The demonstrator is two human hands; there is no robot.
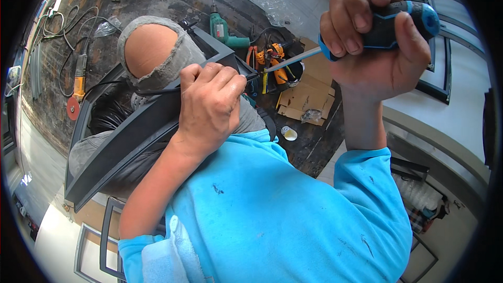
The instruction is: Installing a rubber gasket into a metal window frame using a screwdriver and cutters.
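Note:
In my raised right hand (367,71) is a screwdriver (385,31) with a black and blue handle, my fingers closed around it. Its metal shaft slants down to the left, and the tip lies close to the end of a thin black strip (161,91). My left hand (210,106) is closed on that strip, resting against a dark grey metal frame (118,154). The frame lies tilted across my lap, around my bent leg. Fingers partly hide where the strip meets the frame.
Beyond the frame, a green drill (225,31) lies on the worn floor. Orange-handled tools (277,65) sit beside flattened cardboard (309,97). A yellow grinder (79,81) with a red disc and looping cables are at left. More dark frames (445,73) stand at right.

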